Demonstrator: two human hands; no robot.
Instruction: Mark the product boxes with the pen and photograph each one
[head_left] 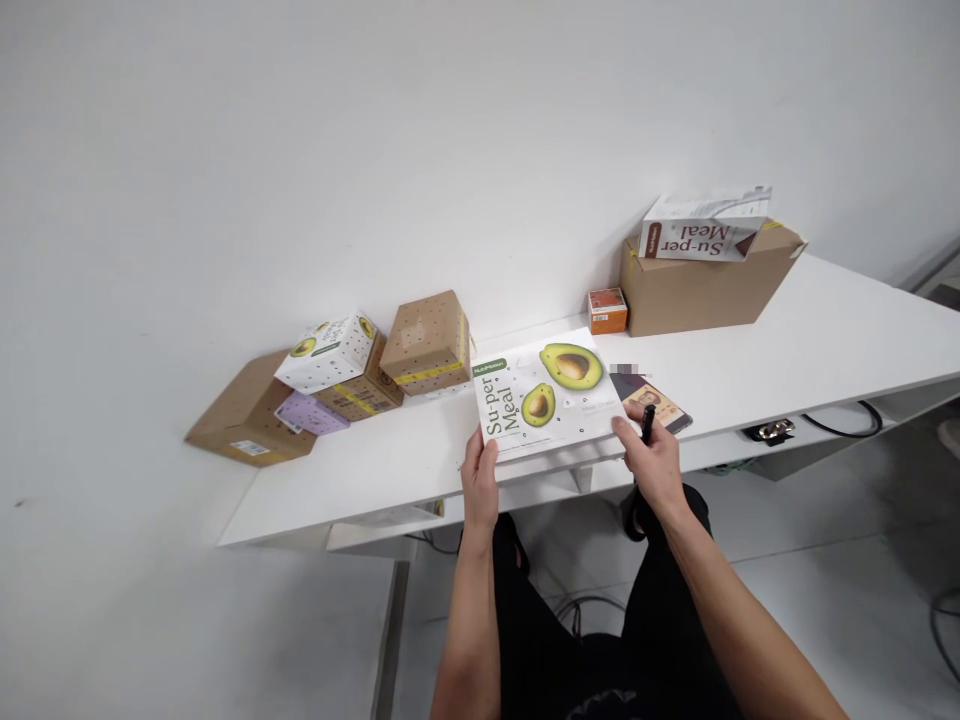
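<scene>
Two hands on one box: The left hand (481, 480) grips the lower-left corner of a white, flat, rectangular cardboard box printed with avocado halves and green lettering (536, 440). The right hand (654, 465) grasps its lower-right corner and also holds a slim, black, pen-like object (648, 425); its exact kind cannot be told.
Box position: Centre of the frame, printed face up, above the front part of a long white table (847, 330); contact with the tabletop cannot be confirmed.
Step in hand: Judged to be a two-handed steadying of the box.
Next move: Judged to call for firm support at both lower corners, with the black object's end angled off the printed face.
Table edge: Front edge runs beneath the box, near both hands; a slip toward the bottom of the frame could, in judgement, drop it.
Left limit: A brown dotted cardboard box with yellow tape (427, 340) sits near the held box's upper-left corner.
Right limit: A flat, dark rectangular item with a printed figure (660, 400) lies just beside the right hand; a small orange carton (607, 310) stands behind.
Open room: Widest stretch of tabletop shows at frame right.
</scene>
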